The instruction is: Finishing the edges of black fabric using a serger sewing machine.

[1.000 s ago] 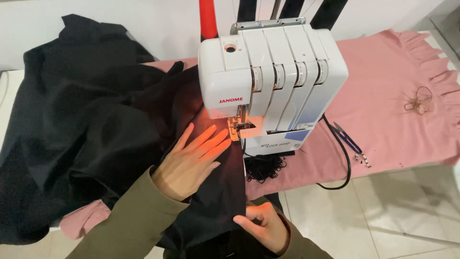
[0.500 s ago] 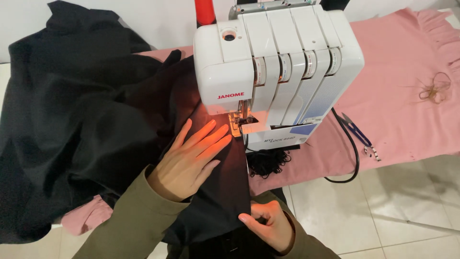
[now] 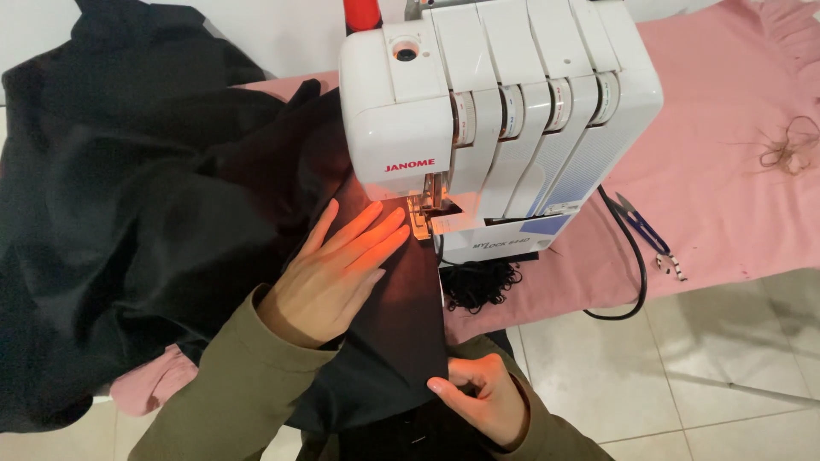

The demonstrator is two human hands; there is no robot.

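Step in hand: I am feeding the black fabric through the white overlock machine; I judge the seam to be mid-run, since a long strip of cloth lies between my hands and the presser foot.
Left hand: open and flat, palm down on the fabric just left of the presser foot, fingers stretched toward it and lit orange by the machine's lamp. It grips nothing; it only presses the cloth to the bed.
Right hand: low, near my body, thumb and fingers closed on the near edge of the black fabric, keeping that edge taut and straight.
Fabric: the narrow strip runs from my right hand up under the foot; the bulk is heaped to the left of the machine, over the pink cloth that covers the tabletop.
Around: a tangle of black thread trimmings sits under the machine's front; the black power cord loops off to the right; small thread snips lie on the pink cloth; a red thread cone stands behind the machine.
Next move calls for: as I judge it, keeping my left fingertips clear of the foot while sliding back for a fresh hold, and the edge aligned.
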